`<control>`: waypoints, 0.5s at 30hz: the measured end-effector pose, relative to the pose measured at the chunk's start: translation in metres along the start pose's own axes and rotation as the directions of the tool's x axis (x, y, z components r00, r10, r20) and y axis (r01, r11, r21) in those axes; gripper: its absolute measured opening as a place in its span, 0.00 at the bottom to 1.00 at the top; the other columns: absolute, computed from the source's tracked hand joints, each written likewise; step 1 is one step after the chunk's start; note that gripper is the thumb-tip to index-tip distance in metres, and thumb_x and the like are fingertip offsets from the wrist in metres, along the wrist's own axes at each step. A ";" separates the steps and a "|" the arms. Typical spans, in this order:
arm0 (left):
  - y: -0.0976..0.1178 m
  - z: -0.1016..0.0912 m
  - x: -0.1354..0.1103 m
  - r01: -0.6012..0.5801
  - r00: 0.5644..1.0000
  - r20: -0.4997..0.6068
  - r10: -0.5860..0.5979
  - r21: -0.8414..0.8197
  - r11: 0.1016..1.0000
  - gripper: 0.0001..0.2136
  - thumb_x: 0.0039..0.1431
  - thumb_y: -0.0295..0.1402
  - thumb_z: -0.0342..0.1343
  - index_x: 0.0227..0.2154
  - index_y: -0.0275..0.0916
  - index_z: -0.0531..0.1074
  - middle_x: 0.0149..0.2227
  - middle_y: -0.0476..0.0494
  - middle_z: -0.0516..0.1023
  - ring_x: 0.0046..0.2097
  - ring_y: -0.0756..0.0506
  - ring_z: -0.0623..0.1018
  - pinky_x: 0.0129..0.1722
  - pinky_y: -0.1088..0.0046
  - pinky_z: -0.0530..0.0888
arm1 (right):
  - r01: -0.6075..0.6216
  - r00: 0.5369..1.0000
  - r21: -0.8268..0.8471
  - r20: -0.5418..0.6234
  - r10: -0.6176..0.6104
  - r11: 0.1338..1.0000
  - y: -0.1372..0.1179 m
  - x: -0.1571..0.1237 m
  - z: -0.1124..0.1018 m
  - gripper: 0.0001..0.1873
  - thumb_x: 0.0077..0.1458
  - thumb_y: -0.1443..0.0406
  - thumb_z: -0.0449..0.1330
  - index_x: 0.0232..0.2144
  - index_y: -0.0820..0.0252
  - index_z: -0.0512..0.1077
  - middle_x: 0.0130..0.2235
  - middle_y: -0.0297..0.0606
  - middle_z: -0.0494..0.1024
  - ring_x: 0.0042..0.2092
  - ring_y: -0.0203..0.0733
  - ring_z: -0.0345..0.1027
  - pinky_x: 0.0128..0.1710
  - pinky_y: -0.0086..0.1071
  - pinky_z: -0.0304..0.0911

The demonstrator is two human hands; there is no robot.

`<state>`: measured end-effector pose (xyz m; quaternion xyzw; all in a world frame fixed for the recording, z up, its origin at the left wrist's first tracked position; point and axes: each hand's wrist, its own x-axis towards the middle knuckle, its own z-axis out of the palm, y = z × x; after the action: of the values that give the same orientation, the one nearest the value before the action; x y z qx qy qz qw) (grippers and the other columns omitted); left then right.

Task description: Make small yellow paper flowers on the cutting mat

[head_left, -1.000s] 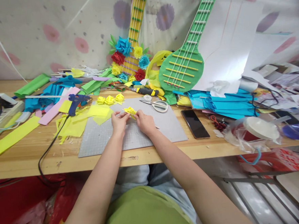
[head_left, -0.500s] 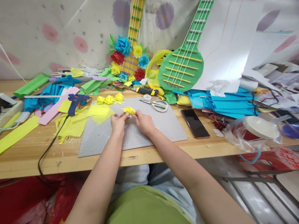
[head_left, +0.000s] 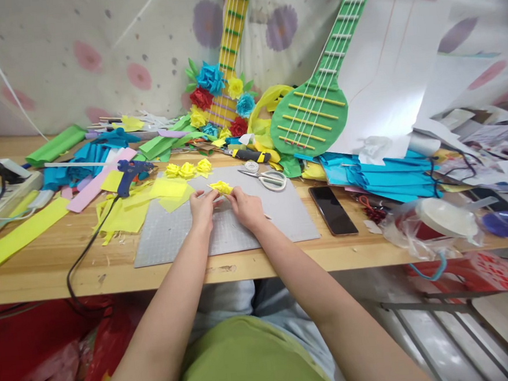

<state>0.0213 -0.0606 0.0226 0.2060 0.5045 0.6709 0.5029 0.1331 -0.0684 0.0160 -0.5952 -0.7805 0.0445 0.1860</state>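
Note:
My left hand (head_left: pixel 202 208) and my right hand (head_left: pixel 246 208) are together over the grey cutting mat (head_left: pixel 170 234). Both pinch a small yellow paper flower (head_left: pixel 221 187) between their fingertips, the left from its left side, the right from its right. Three finished yellow paper flowers (head_left: pixel 187 169) lie in a row just beyond the mat's far edge. Scissors (head_left: pixel 267 179) and a small roll of tape (head_left: pixel 251 167) lie on the mat to the right of my hands. Yellow paper sheets (head_left: pixel 167 192) lie left of them.
A blue glue gun (head_left: pixel 126 171) with a black cord lies at left among paper strips. A black phone (head_left: pixel 332 209) lies right of the mat. Two paper guitars (head_left: pixel 313 111) lean on the wall. Blue folded paper (head_left: pixel 379 179), plastic bags and clutter fill the right.
The yellow flower has been turned slightly between my fingertips, and both hands stay in nearly the same place.

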 end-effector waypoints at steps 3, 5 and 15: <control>-0.001 -0.001 0.002 -0.013 1.000 -0.024 0.012 -0.030 0.999 0.20 0.38 0.21 0.56 0.32 0.39 0.53 0.25 0.52 0.69 0.28 0.51 0.74 0.27 0.74 0.72 | 0.036 0.998 0.016 -0.043 -0.035 0.999 0.000 -0.001 0.000 0.15 0.59 0.57 0.41 0.38 0.58 0.62 0.35 0.35 0.75 0.33 0.37 0.68 0.28 0.27 0.49; -0.001 -0.001 0.004 -0.027 0.998 -0.049 0.025 -0.058 0.998 0.19 0.37 0.20 0.56 0.31 0.39 0.53 0.25 0.52 0.68 0.27 0.52 0.73 0.26 0.75 0.72 | 0.065 0.995 0.028 -0.075 -0.063 0.997 0.000 -0.001 0.000 0.12 0.58 0.58 0.44 0.37 0.57 0.62 0.34 0.34 0.75 0.34 0.37 0.67 0.29 0.27 0.50; 0.001 -0.008 0.016 -0.086 0.993 -0.098 0.071 -0.156 0.984 0.12 0.37 0.23 0.54 0.25 0.38 0.56 0.23 0.54 0.64 0.24 0.56 0.68 0.26 0.78 0.69 | 0.015 0.990 0.081 -0.139 -0.004 0.997 0.016 0.000 -0.006 0.09 0.53 0.61 0.49 0.34 0.56 0.65 0.28 0.32 0.74 0.32 0.37 0.66 0.29 0.28 0.50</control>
<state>0.0081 -0.0503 0.0170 0.1533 0.4632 0.7373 0.4673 0.1494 -0.0643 0.0167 -0.5851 -0.7660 0.0340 0.2642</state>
